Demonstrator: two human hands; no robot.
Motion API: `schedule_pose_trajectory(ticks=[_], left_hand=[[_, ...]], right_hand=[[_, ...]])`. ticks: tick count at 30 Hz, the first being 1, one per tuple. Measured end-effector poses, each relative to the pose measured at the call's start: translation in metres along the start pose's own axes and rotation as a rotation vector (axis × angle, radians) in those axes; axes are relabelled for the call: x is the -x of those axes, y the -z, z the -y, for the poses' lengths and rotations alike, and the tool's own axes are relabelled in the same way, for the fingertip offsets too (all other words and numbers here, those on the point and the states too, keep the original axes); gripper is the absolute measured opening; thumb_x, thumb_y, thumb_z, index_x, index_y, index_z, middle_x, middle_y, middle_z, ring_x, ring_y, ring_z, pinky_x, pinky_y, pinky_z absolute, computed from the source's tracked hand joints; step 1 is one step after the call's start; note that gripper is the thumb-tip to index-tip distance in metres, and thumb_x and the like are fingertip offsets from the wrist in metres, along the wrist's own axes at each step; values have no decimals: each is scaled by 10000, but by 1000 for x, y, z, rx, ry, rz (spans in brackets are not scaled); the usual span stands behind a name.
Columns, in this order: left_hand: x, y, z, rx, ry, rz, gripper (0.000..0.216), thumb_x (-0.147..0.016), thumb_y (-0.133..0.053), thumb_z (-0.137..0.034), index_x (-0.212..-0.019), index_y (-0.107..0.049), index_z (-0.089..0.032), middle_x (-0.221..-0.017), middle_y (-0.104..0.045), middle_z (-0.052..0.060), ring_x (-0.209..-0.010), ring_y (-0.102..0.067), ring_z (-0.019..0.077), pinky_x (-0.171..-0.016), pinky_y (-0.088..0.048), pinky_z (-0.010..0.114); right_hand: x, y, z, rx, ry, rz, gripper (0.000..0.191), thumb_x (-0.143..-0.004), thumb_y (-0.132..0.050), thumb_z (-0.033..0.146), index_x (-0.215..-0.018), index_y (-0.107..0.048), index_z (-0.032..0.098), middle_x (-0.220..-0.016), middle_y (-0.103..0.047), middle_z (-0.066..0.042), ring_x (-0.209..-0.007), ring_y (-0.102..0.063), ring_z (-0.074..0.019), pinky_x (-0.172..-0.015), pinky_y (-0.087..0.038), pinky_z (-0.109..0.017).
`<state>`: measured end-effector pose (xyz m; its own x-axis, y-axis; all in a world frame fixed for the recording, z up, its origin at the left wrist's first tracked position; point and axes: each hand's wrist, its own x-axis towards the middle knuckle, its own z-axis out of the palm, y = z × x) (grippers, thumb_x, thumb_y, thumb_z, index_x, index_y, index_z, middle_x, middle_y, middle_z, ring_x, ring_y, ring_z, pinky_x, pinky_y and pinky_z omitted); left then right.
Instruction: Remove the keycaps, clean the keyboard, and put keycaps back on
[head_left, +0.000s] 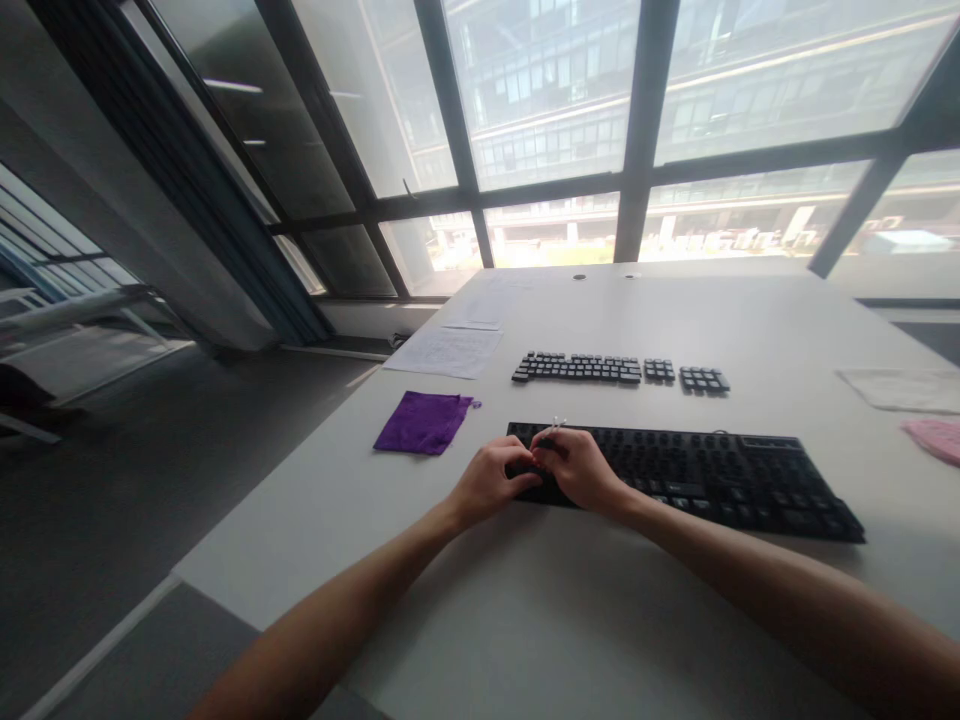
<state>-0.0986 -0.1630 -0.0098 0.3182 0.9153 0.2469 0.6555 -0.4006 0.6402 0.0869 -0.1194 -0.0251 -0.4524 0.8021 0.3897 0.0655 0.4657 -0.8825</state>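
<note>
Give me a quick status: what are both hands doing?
Left hand on left end of keyboard. Right hand pinching thin white-tipped sticks there. Keycap rows lie beyond, purple pouch left; neither blocks.

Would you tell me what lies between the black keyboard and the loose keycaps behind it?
Nothing: the head view shows only bare white table between the keyboard and the keycaps.

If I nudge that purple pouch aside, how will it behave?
Probably floppy: the purple pouch lies flat and creased like thin cloth. Likely light, so it may bunch rather than slide on the table. It looks unlikely to roll.
</note>
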Motion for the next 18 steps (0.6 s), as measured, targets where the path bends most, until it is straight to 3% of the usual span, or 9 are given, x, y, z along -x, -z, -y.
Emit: schedule_pose_trajectory(ticks=[4,8,13,15,18], left_hand=[[2,-5,-3,14,-9,-70,142,-865,-715,-323,-947,-714,-207,-903,-668,25,-830,-618,173,-768,-483,292],[2,-6,-3,32,-38,-172,290,-874,-711,-350,-1115,-636,-207,-850,-660,5,-774,-611,165,-731,-488,284],[0,-3,-5,-22,-189,-92,211,-959,-595,-288,-1153,-648,-222,-1029,-669,58,-942,-624,190,-851,-498,320],[-2,-3,-6,-22,-210,-134,193,-956,-598,-275,-1126,-671,-219,-1043,-661,72,-978,-618,199,-874,-503,333],[-9,2,-3,51,-171,-259,153,-891,-691,-322,-979,-704,-197,-1001,-651,72,-895,-630,186,-767,-536,297]], right_hand=[[-2,3,3,-75,-47,-18,140,-890,-594,238,-847,-702,158,-686,-663,-14,-630,-591,-149,-609,-457,-256],[-3,3,3,-119,-80,-65,171,-888,-614,303,-837,-693,161,-715,-683,-28,-645,-601,-158,-611,-470,-263],[-7,4,-1,-232,-168,-168,244,-891,-617,401,-805,-639,174,-617,-656,-14,-563,-591,-157,-541,-465,-258],[-8,4,-2,-267,-185,-193,262,-884,-623,424,-793,-624,178,-606,-654,-16,-551,-597,-162,-528,-473,-262],[-11,4,-5,-316,-210,-258,279,-877,-626,438,-773,-608,179,-622,-658,-28,-555,-613,-171,-514,-485,-269]])
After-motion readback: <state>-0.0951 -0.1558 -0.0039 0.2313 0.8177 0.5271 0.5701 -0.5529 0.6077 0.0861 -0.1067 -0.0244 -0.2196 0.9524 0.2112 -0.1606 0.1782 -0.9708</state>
